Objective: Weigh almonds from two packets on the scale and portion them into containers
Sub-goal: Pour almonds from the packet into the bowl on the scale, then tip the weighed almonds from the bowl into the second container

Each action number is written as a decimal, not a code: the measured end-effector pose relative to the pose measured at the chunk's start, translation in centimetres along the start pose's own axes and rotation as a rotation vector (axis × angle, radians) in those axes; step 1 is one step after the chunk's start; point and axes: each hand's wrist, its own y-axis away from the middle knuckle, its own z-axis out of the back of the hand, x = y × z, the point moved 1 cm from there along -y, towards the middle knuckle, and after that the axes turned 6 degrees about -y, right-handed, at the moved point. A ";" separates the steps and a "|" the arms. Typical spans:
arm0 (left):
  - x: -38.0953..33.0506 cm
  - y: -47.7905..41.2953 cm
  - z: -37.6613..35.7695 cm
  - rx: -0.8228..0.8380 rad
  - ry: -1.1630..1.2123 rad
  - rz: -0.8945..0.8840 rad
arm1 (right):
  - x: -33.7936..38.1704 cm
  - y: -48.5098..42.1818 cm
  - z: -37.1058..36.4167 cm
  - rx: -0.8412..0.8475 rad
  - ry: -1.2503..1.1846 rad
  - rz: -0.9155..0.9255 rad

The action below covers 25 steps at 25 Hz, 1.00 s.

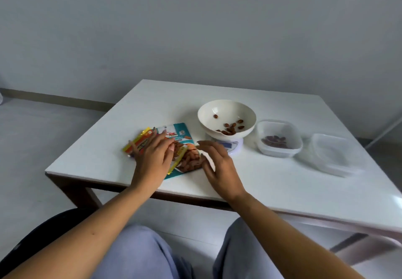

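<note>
A teal almond packet [185,148] lies flat on the white table [261,183], and a yellow and red packet [139,142] lies just left of it. My left hand [153,159] rests flat across both packets. My right hand [217,165] hovers open at the teal packet's right edge, fingers spread. Behind it a small white scale [232,146] carries a cream bowl [226,109] with several almonds [230,128] in it. Right of the scale a clear plastic container [279,148] holds some almonds. A second clear container [335,154] stands further right.
The table's near edge runs just below my wrists, with its dark wooden frame [71,187] underneath. My knees in light trousers [139,254] are below the table edge. A grey wall is behind the table.
</note>
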 end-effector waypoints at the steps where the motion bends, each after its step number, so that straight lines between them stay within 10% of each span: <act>1: -1.6 0.3 0.2 -0.025 0.120 -0.073 | 0.0 0.4 1.6 -0.106 -0.017 0.017; 6: -10.9 3.4 -2.7 0.165 0.443 -0.353 | -3.0 2.5 13.0 -0.504 0.262 -0.065; 12: -12.9 3.9 -6.4 0.464 0.153 -0.425 | -10.8 6.7 22.5 -0.251 0.724 -0.613; 25: -12.5 4.5 -5.4 0.582 0.126 -0.391 | -4.4 14.0 16.1 -0.402 0.739 -0.411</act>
